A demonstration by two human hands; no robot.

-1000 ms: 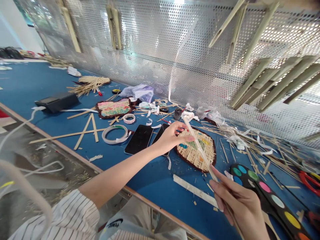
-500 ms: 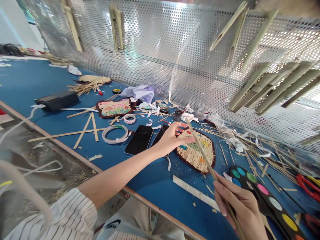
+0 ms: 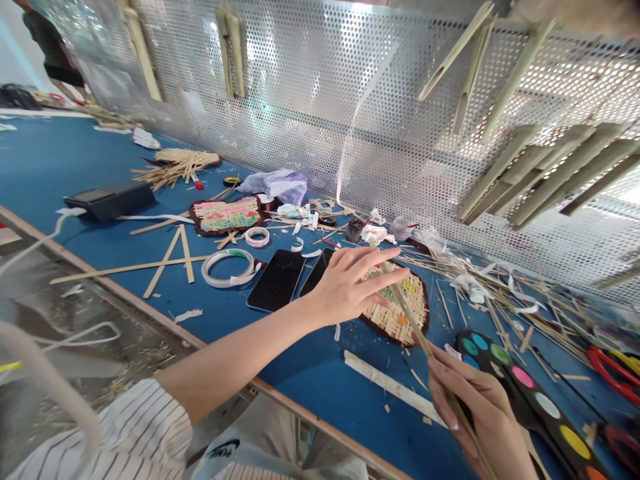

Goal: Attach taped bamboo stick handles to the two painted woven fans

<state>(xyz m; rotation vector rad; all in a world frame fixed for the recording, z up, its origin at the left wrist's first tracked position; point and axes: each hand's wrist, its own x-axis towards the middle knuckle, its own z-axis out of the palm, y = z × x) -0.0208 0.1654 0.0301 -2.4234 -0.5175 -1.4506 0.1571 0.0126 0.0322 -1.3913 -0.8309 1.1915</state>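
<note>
My right hand (image 3: 480, 413) pinches a long thin bamboo strip (image 3: 413, 320) between thumb and fingers. The strip rises from that hand across an oval woven bamboo mat (image 3: 400, 317) with a dark border and coloured patches. My left hand (image 3: 347, 290) spreads over the mat's upper left part, fingers apart, with its fingertips at or just over the strip's upper end. That end is partly hidden behind those fingers. The left hand grips nothing that I can see.
A round paint palette (image 3: 505, 373) lies right of the mat, near red-handled scissors (image 3: 610, 367). Left stand two black smartphones (image 3: 276, 280), a tape roll (image 3: 227, 268) and a second woven mat (image 3: 227, 215). Bamboo scraps litter the blue table (image 3: 100, 167) before a perforated metal panel (image 3: 300, 87).
My left hand has slid right and flattened over the mat, its fingers now spread. The strip's upper end has moved beneath them. A standing person has come into view at the far top left.
</note>
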